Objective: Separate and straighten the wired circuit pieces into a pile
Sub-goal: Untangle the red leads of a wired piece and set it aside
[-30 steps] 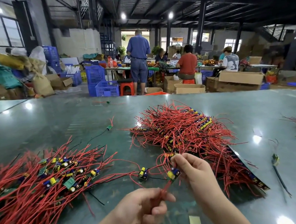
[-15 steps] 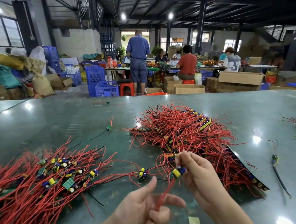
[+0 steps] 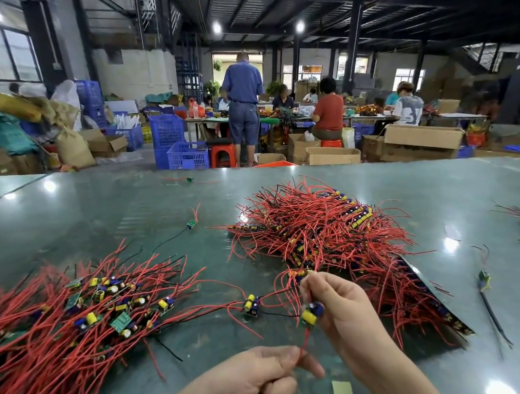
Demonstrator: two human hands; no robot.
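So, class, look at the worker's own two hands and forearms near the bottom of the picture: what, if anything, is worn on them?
Nothing that shows. The left hand and right hand are bare: no gloves, rings or tape in view. Both forearms are bare too, with no sleeve, watch or wristband on the parts inside the picture. Anything above that is out of view.

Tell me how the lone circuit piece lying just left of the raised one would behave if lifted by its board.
The lone circuit piece likely weighs little; its board is tiny. Its thin red wires curve loosely, so they would probably droop and drag. One reaches toward the left pile, so snagging seems possible.
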